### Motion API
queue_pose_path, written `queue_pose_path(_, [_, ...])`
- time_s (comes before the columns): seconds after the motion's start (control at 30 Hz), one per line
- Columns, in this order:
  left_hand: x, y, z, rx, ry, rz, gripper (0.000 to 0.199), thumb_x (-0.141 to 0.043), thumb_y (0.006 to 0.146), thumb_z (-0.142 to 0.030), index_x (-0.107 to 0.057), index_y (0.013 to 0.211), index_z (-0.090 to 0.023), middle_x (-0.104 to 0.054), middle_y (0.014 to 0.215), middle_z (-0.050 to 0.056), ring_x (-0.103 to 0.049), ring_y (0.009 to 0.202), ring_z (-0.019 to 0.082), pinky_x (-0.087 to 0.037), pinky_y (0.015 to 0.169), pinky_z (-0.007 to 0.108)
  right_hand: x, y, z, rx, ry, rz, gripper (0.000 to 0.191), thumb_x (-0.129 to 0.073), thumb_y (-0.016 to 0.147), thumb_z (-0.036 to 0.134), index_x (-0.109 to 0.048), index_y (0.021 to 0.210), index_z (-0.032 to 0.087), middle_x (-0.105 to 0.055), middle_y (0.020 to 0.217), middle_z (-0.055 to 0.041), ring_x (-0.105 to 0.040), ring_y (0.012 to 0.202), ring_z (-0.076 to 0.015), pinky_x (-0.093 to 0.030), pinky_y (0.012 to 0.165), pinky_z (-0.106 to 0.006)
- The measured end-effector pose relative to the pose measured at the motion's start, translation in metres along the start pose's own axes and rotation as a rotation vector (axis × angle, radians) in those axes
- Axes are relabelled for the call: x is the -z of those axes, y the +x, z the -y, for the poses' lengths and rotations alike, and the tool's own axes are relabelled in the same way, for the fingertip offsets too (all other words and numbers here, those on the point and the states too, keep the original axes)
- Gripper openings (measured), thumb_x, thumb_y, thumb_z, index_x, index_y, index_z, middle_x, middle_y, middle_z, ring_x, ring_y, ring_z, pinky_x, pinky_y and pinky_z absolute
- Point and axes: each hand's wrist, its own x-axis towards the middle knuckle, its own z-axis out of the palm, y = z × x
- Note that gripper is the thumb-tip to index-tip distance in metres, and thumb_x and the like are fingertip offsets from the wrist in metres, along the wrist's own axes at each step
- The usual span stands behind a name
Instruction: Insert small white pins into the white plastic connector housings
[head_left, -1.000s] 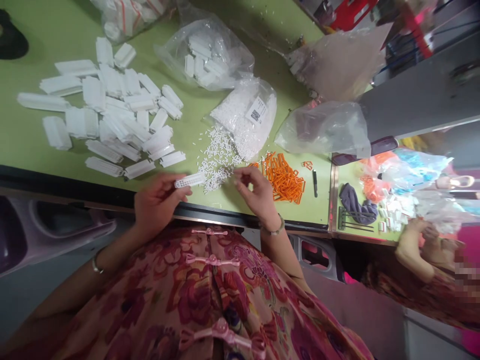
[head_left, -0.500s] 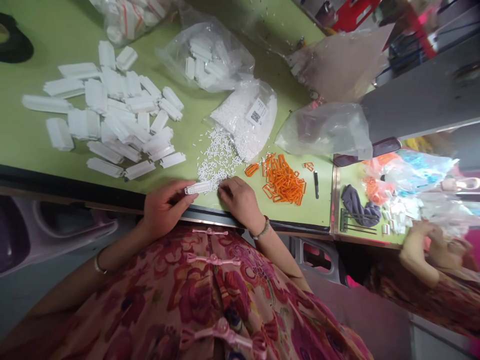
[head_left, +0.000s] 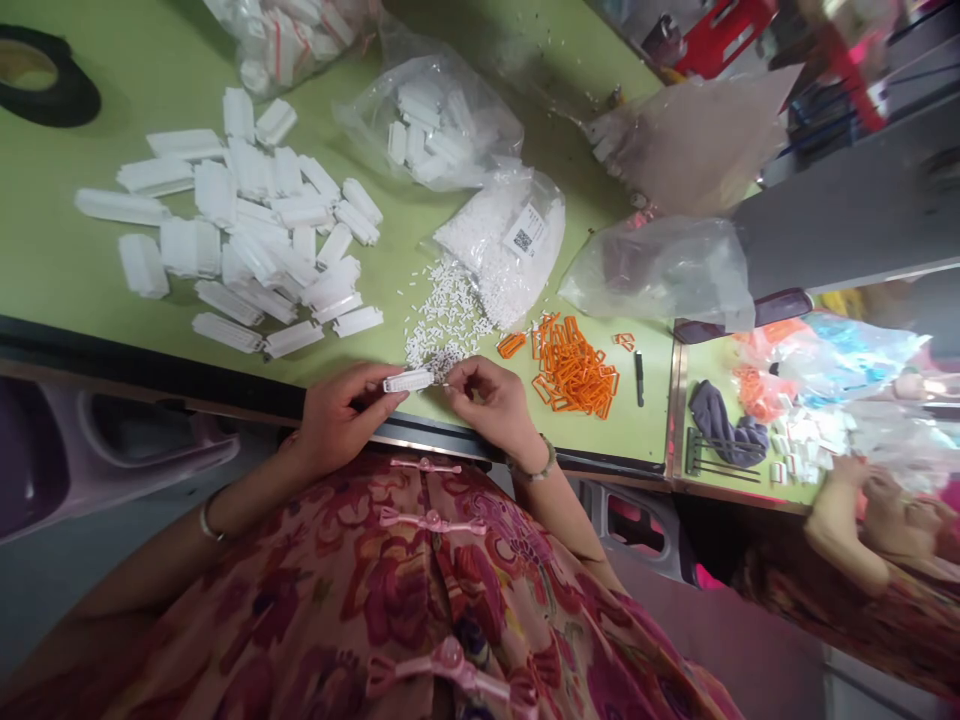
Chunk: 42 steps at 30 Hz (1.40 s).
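White connector (head_left: pixel 409 381) in left hand (head_left: pixel 337 418), loose pins (head_left: pixel 442 320)

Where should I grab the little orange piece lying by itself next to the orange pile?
Pinch the little orange piece by its two long sides, coming down from above on the table-edge side, where the person's right hand is. It looks narrow and lies on the green table apart from the orange pile, so its long sides seem free.

Orange plastic clips (head_left: pixel 574 368) heaped on green bench (head_left: pixel 60 270); blk tape roll (head_left: pixel 41 90); grey rag (head_left: pixel 726 428) nr co-worker's hand (head_left: pixel 885 495)
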Motion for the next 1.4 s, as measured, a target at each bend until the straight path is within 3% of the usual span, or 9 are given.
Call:
queue_pose_path(0.1, [-0.001,0.000,0.001,-0.008,-0.008,0.004,0.024,-0.074,0.092,-0.042,-0.083,0.104,-0.024,-0.080,0.085,0.002,-0.070,0.070,0.018,-0.055,0.067,0.027,-0.011,0.002,0.010,0.146,0.149,-0.045,0.010,-0.071,0.097,0.031,-0.067,0.091,0.024,-0.066,0.082,0.0000,-0.059,0.073,-0.0154,-0.052,0.068,-0.030])
queue_pose_path(0.23, [-0.001,0.000,0.001,-0.015,-0.009,0.017,0.025,-0.072,0.091,-0.041,-0.082,0.104,-0.023,-0.079,0.085,0.002,-0.068,0.070,0.017,-0.055,0.068,0.026,-0.025,0.010,0.015,0.309,0.103,-0.066,0.007,-0.072,0.099,0.028,-0.071,0.093,0.024,-0.069,0.090,-0.0031,-0.059,0.080,-0.0167,-0.051,0.068,-0.031])
queue_pose_path(0.47, [0.001,0.000,0.002,-0.064,0.034,0.023,0.023,-0.069,0.093,-0.038,-0.082,0.104,-0.022,-0.080,0.088,0.004,-0.066,0.070,0.017,-0.057,0.072,0.027,-0.027,0.013,0.006,0.258,-0.041,-0.011,0.012,-0.070,0.103,0.034,-0.073,0.095,0.025,-0.070,0.094,-0.0051,-0.061,0.084,-0.0193,-0.055,0.073,-0.034])
queue_pose_path(0.8, [0.001,0.000,0.005,-0.074,0.059,0.041,0.024,-0.070,0.095,-0.043,-0.083,0.103,-0.024,-0.080,0.086,0.004,-0.070,0.071,0.019,-0.059,0.074,0.028,-0.022,0.003,0.010,0.345,-0.157,0.049,0.016,-0.059,0.110,0.028,-0.075,0.111,0.026,-0.074,0.107,-0.0103,-0.069,0.102,-0.0258,-0.061,0.092,-0.046])
queue_pose_path(0.97, [0.004,-0.001,0.004,-0.097,0.054,0.043,0.025,-0.068,0.096,-0.041,-0.083,0.104,-0.023,-0.081,0.088,0.004,-0.072,0.074,0.019,-0.059,0.074,0.028,-0.027,-0.002,0.003,0.508,-0.291,0.052,0.023,-0.055,0.110,0.023,-0.076,0.119,0.023,-0.074,0.110,-0.0130,-0.069,0.103,-0.0273,-0.062,0.093,-0.050])
queue_pose_path(1.17, [0.007,-0.001,0.005,-0.090,0.028,0.093,0.024,-0.068,0.094,-0.041,-0.082,0.105,-0.024,-0.080,0.086,0.005,-0.072,0.074,0.021,-0.061,0.074,0.031,-0.028,-0.003,0.000,0.488,-0.314,0.062,0.025,-0.054,0.109,0.027,-0.078,0.118,0.026,-0.075,0.110,-0.0123,-0.070,0.103,-0.0272,-0.063,0.093,-0.050])
queue_pose_path(1.23, [0.006,-0.002,0.003,-0.028,-0.038,0.059,0.024,-0.071,0.092,-0.041,-0.082,0.106,-0.024,-0.079,0.081,0.003,-0.070,0.065,0.019,-0.060,0.067,0.030,-0.020,-0.003,0.001,0.446,-0.260,-0.019,0.025,-0.055,0.109,0.029,-0.077,0.121,0.028,-0.076,0.110,-0.0107,-0.071,0.101,-0.0255,-0.064,0.091,-0.047])
queue_pose_path(1.33, [0.003,-0.004,0.000,0.108,-0.185,-0.116,0.023,-0.073,0.089,-0.035,-0.081,0.107,-0.022,-0.075,0.070,-0.001,-0.065,0.054,0.015,-0.056,0.057,0.028,-0.006,-0.004,-0.001,0.322,-0.242,-0.166,0.021,-0.057,0.109,0.028,-0.076,0.116,0.027,-0.078,0.102,-0.0085,-0.071,0.094,-0.0236,-0.063,0.087,-0.043])
queue_pose_path(1.4, [0.000,-0.003,-0.001,0.159,-0.280,-0.234,0.023,-0.074,0.088,-0.034,-0.080,0.106,-0.022,-0.074,0.068,-0.001,-0.063,0.053,0.015,-0.055,0.055,0.028,-0.003,-0.006,-0.004,0.284,-0.291,-0.112,0.017,-0.059,0.108,0.026,-0.077,0.109,0.026,-0.078,0.098,-0.0082,-0.071,0.093,-0.0237,-0.062,0.087,-0.041])
